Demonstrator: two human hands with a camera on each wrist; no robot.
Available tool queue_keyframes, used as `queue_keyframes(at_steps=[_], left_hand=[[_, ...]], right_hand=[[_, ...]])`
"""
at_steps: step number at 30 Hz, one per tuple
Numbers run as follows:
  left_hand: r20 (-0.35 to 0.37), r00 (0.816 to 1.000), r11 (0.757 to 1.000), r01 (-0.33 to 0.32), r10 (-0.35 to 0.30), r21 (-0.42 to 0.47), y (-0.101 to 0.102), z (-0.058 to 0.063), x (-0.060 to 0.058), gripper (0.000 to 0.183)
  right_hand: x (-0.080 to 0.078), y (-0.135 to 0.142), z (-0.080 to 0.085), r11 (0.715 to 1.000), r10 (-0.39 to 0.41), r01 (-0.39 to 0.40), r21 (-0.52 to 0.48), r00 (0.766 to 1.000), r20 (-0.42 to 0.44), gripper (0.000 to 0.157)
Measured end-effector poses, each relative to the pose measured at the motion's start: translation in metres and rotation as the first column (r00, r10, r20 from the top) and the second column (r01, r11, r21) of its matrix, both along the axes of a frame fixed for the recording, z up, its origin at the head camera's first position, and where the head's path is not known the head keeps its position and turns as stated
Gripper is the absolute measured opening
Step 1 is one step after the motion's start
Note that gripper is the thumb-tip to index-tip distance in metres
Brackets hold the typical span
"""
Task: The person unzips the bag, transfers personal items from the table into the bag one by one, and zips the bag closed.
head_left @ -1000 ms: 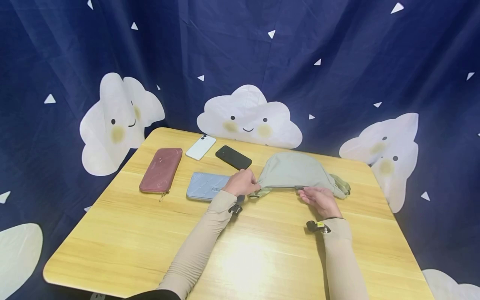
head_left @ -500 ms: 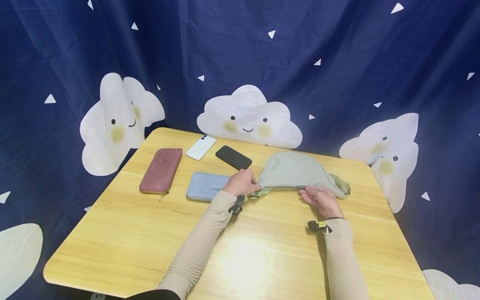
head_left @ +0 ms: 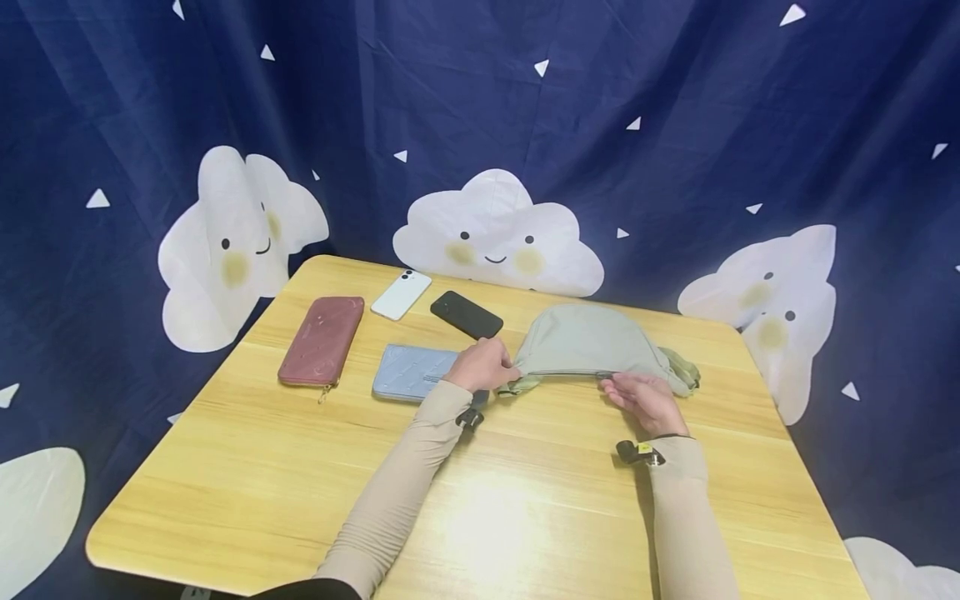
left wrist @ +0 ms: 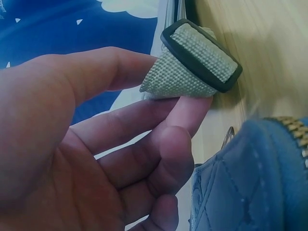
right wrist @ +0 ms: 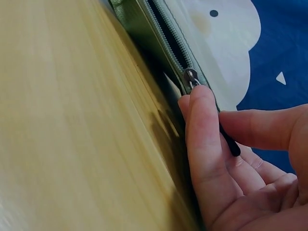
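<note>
A pale grey-green waist bag [head_left: 588, 337] lies on the right half of the table. At its left end my left hand [head_left: 482, 365] pinches the webbing strap [left wrist: 175, 77] between thumb and fingers, beside a black slider buckle [left wrist: 202, 55]. My right hand [head_left: 641, 400] is at the bag's near edge, pinching the black zipper pull [right wrist: 230, 139] between thumb and index finger. In the right wrist view the zipper [right wrist: 168, 36] is parted on the far side of its slider. A light blue wallet [head_left: 412, 371] lies partly behind my left hand and wrist.
A dark red zip wallet [head_left: 322, 340] lies at the left of the wooden table [head_left: 300, 492]. Behind the blue wallet are a white phone [head_left: 402, 294] and a black phone [head_left: 467, 314]. A dark blue curtain [head_left: 480, 100] with clouds hangs beyond the table's far edge.
My right hand has shifted slightly to the right along the bag's near edge with the zipper pull. The left hand keeps its grip on the strap, and the bag stays in place.
</note>
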State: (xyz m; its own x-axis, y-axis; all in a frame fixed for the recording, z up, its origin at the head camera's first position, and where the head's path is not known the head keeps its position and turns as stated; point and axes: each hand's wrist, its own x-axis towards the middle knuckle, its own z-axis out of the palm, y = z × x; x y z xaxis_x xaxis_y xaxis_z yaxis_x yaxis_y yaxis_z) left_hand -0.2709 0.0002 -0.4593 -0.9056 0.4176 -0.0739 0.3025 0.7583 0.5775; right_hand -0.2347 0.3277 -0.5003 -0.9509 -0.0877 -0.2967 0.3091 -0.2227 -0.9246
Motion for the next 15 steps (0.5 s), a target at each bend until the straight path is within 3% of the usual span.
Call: queue_keyframes(at_steps=[15], left_hand=[[0.021,1.000,1.000,-0.005,0.005,-0.006,-0.0010,-0.0002,-0.0025,0.056]], right_hand=[[0.0000,0.0023,-0.0008,1.000,-0.001,0.001,-0.001,1.000,-0.001,0.018]])
